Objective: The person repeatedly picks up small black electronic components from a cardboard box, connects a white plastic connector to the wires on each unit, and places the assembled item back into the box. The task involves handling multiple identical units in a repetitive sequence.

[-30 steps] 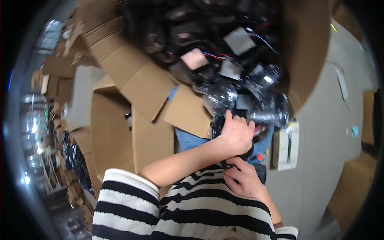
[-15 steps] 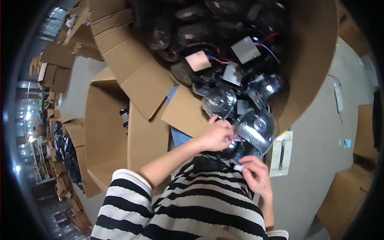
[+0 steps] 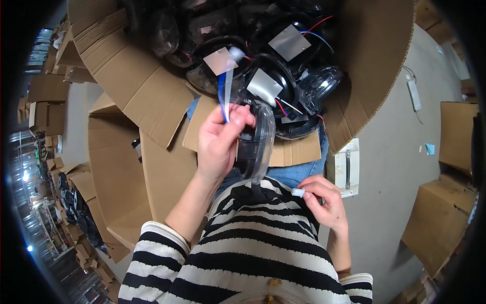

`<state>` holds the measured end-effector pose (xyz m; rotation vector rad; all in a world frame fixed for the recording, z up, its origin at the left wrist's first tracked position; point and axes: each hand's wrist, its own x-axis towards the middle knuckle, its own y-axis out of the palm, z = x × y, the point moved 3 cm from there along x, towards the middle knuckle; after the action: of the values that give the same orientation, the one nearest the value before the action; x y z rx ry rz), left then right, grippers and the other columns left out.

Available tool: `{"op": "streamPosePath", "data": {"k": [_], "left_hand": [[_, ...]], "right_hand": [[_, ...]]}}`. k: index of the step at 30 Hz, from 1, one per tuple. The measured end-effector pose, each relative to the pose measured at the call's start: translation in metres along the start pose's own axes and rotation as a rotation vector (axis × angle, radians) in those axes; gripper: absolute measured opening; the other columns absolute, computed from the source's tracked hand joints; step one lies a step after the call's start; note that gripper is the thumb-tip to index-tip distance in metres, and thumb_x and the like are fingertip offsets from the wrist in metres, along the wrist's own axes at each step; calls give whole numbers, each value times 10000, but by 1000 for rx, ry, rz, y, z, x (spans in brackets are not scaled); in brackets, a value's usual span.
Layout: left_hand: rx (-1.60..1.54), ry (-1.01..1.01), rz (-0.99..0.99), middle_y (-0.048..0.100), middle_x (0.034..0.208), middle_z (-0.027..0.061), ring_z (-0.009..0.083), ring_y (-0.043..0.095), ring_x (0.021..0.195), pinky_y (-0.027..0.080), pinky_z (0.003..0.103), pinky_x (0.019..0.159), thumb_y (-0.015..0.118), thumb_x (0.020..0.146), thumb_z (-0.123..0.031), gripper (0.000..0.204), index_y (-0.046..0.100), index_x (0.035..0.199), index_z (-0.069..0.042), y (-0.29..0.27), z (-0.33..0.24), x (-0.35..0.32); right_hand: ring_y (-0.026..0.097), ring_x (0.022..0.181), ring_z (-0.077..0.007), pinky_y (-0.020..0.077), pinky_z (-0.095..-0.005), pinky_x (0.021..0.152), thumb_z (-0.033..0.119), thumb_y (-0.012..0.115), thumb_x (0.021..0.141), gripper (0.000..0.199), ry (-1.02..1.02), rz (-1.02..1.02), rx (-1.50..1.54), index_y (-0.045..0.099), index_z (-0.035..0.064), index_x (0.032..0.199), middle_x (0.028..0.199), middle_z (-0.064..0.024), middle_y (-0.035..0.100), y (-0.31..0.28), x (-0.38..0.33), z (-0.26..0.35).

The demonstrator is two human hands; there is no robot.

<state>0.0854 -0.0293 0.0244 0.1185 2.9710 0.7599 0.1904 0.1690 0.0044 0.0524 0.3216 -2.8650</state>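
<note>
My left hand (image 3: 220, 139) is closed at the side of a black unit with a clear plastic dome (image 3: 260, 144), which stands edge-on above my lap. A blue and white strip or wires (image 3: 225, 93) run up from its fingers; what exactly the fingers grip is partly hidden. My right hand (image 3: 326, 201), apart from the unit, pinches a small white block (image 3: 297, 192) between thumb and fingers. Beyond the hands, a large cardboard box (image 3: 374, 101) holds several similar black domed units (image 3: 319, 88), some with square metal plates (image 3: 289, 43) and red, blue and white wires.
An open cardboard box (image 3: 119, 177) stands to the left of my lap. A white case with a black handle (image 3: 347, 169) is on the floor at right, and a white power strip (image 3: 414, 96) lies farther off. More cartons (image 3: 440, 223) stand at the far right.
My left hand has moved up and left, and the domed unit has turned from lying dome-up to edge-on. My right hand still pinches the white block. The whole view has shifted somewhat.
</note>
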Motion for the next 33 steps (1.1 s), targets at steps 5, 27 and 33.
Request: {"op": "streamPosePath", "data": {"k": [5, 27, 33], "left_hand": [[-201, -51, -63, 495, 734, 54, 80, 405, 490, 434, 261, 653, 356, 903, -133, 177, 470, 942, -3, -8, -5, -5], [1543, 99, -552, 483, 860, 116, 214, 516, 675, 427, 328, 607, 452, 839, -105, 323, 384, 1130, 19, -229, 21, -133], [1337, -81, -258, 463, 924, 187, 333, 506, 845, 425, 395, 694, 493, 754, 12, 435, 355, 1166, -19, -166, 26, -123]], "right_hand": [[479, 542, -142, 387, -245, 489, 4, 533, 732, 60, -2, 33, -35, 570, -28, 766, 763, -95, 555, 6, 5, 7], [459, 513, -210, 352, -291, 459, 21, 531, 729, 43, 33, 379, -37, 554, -2, 757, 617, -84, 471, 87, 56, 24], [440, 492, -190, 330, -287, 440, 25, 527, 741, 43, 60, 428, -40, 553, -4, 759, 606, -80, 463, 104, 70, 18]]}}
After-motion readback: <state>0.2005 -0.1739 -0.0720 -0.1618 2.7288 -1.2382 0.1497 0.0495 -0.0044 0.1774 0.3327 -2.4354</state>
